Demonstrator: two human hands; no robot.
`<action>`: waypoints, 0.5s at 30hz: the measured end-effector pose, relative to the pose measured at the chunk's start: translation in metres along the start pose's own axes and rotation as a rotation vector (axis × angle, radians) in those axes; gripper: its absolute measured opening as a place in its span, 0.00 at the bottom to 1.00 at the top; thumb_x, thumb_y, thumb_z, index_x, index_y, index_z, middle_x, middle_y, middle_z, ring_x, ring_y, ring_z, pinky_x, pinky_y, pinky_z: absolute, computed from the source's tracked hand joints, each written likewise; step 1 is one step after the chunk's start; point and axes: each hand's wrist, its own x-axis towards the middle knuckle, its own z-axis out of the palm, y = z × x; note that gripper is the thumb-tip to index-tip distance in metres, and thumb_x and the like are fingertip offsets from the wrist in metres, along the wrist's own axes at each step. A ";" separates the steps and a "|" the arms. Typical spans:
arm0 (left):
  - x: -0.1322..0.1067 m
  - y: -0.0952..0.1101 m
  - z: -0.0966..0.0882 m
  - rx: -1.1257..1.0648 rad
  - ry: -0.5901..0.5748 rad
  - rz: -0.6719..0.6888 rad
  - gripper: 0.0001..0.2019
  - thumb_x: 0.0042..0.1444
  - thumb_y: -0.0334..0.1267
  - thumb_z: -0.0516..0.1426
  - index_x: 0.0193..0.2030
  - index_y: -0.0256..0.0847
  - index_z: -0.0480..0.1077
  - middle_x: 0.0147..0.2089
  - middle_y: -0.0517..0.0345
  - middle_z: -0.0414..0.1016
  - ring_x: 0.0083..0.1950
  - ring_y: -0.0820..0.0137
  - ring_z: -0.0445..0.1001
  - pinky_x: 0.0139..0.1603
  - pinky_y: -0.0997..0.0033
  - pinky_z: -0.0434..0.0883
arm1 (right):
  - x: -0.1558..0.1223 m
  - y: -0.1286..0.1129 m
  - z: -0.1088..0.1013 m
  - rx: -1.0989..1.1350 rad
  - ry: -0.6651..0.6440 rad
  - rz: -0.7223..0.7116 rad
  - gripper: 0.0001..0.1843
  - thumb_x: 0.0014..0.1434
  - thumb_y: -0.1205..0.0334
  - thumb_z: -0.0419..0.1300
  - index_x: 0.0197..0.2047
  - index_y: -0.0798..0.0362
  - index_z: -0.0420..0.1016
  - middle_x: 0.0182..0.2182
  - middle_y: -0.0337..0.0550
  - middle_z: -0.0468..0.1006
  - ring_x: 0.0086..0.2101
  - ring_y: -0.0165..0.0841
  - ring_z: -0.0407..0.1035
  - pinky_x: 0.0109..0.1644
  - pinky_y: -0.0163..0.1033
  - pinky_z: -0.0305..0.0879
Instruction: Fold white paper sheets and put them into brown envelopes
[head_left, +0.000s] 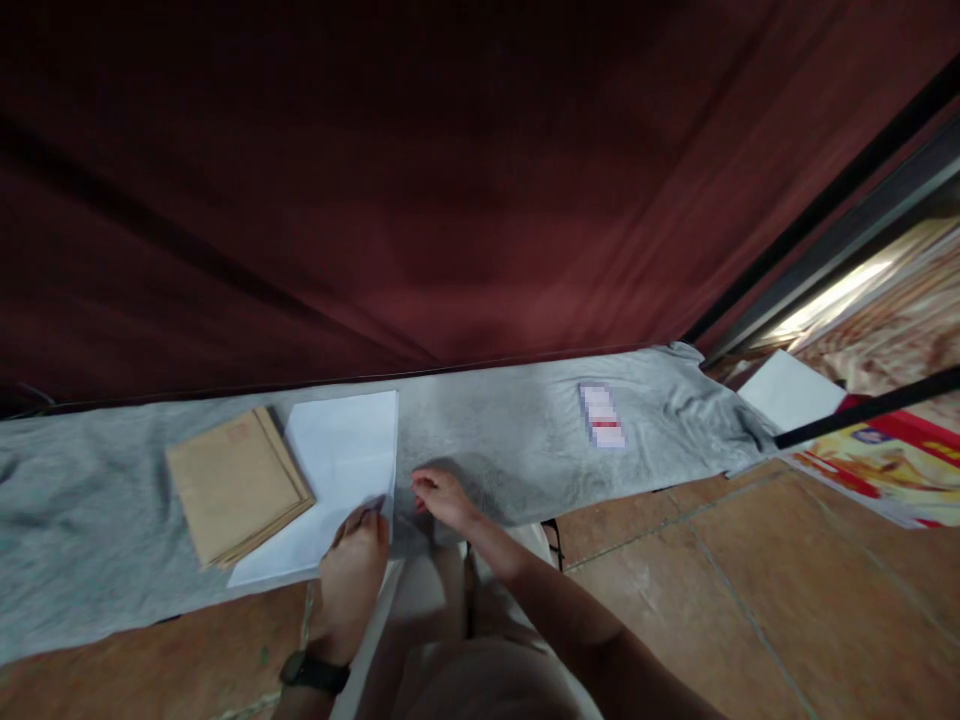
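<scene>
A stack of white paper sheets (341, 470) lies on a grey cloth (510, 440) spread along the floor. My left hand (352, 570), with a black watch at the wrist, pinches the near right corner of the top sheet, fingers closed on it. My right hand (442, 497) rests just right of that corner, on the cloth, its fingers curled and low; I cannot make out anything in them. To the left of the paper sits a pile of brown envelopes (236, 485), touching the sheets' edge.
A small white-and-red packet (602, 415) lies farther right on the cloth. A dark red curtain (420, 180) hangs behind. Tiled floor (712, 580) lies to the right, with white paper (791, 390) and a colourful printed sheet (877, 465) at the far right.
</scene>
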 end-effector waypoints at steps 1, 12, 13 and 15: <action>0.001 -0.002 -0.002 -0.006 -0.014 -0.053 0.15 0.65 0.32 0.47 0.43 0.38 0.76 0.41 0.45 0.81 0.41 0.61 0.79 0.39 0.68 0.71 | 0.001 0.000 0.006 0.004 0.018 0.017 0.09 0.58 0.66 0.60 0.39 0.48 0.81 0.24 0.34 0.74 0.22 0.27 0.69 0.26 0.31 0.68; 0.007 -0.026 -0.003 -0.649 0.071 -0.291 0.15 0.65 0.44 0.51 0.37 0.40 0.76 0.33 0.54 0.81 0.33 0.64 0.78 0.34 0.68 0.70 | -0.004 0.002 0.010 0.091 0.056 0.050 0.11 0.58 0.60 0.57 0.42 0.51 0.78 0.30 0.37 0.78 0.25 0.27 0.70 0.26 0.29 0.69; 0.005 -0.027 -0.003 -0.652 0.090 -0.295 0.15 0.65 0.44 0.51 0.37 0.40 0.76 0.33 0.53 0.81 0.33 0.63 0.78 0.34 0.67 0.70 | -0.004 0.002 0.011 0.099 0.055 0.047 0.11 0.58 0.60 0.57 0.42 0.51 0.78 0.30 0.37 0.78 0.25 0.27 0.70 0.26 0.29 0.69; 0.001 -0.024 -0.006 -0.590 0.140 -0.297 0.15 0.65 0.44 0.51 0.38 0.40 0.77 0.33 0.52 0.81 0.32 0.62 0.78 0.34 0.66 0.70 | -0.005 0.000 0.011 0.118 0.053 0.040 0.11 0.58 0.59 0.57 0.42 0.50 0.77 0.30 0.37 0.78 0.25 0.27 0.70 0.25 0.30 0.69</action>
